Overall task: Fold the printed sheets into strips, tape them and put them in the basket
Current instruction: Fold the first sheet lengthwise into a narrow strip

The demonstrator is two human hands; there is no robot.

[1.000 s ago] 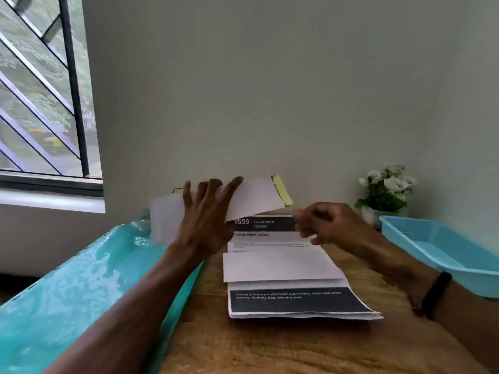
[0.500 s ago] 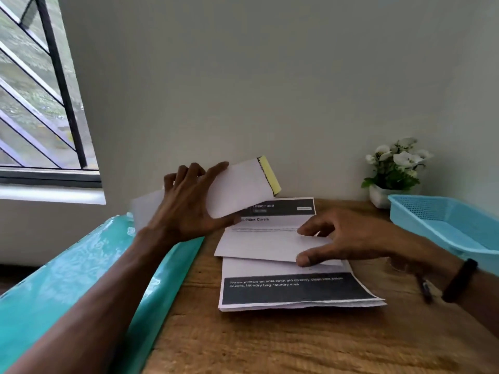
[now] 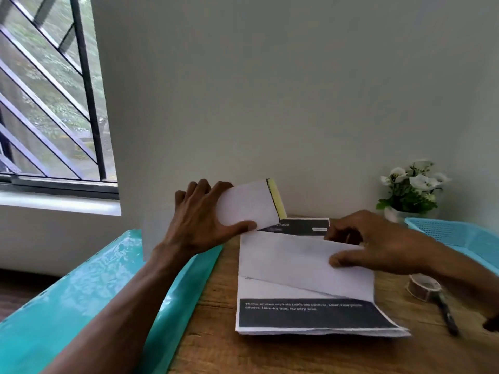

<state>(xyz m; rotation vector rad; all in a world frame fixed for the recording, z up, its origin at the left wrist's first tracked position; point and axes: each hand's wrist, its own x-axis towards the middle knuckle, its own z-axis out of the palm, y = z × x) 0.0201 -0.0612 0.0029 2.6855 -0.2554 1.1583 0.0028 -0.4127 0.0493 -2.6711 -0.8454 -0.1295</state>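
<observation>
While the top printed sheet (image 3: 305, 261) lies on the stack mid-worktop (image 3: 216, 344), right hand (image 3: 378, 241) pinches its far edge, folding it over; left hand (image 3: 199, 225) grips a finished strip (image 3: 248, 203) aloft at eleven o'clock, basket (image 3: 459, 236) waiting at three.

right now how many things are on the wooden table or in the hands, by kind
folded strip: 1
stack of printed sheets: 1
tape roll: 1
pen: 1
flower pot: 1
blue basket: 1
total: 6
</observation>
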